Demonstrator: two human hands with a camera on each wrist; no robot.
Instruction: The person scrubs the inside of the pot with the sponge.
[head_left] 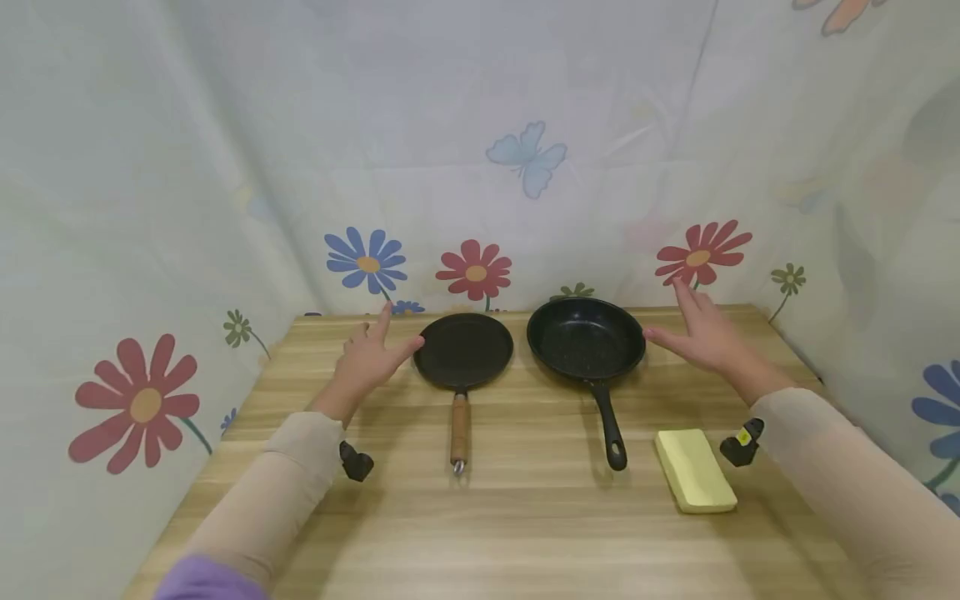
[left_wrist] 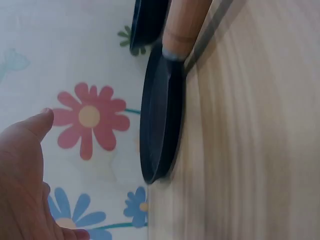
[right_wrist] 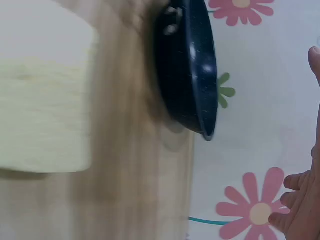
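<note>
We see left hand (head_left: 367, 358), right hand (head_left: 708, 337) empty, fingers wide; flat pan (head_left: 463, 350) at left hand's three o'clock, deep pan (head_left: 585, 342) at right hand's nine. Low inward sweep could clash pans.

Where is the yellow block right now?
In the head view, the yellow block lies toward the right on the table, just right of the deeper pan's handle.

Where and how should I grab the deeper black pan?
Best by its black handle, probably with the right hand coming from the near side: the handle is long and narrow, and points toward the person, angled slightly right. Mind the yellow block right of its end.
</note>
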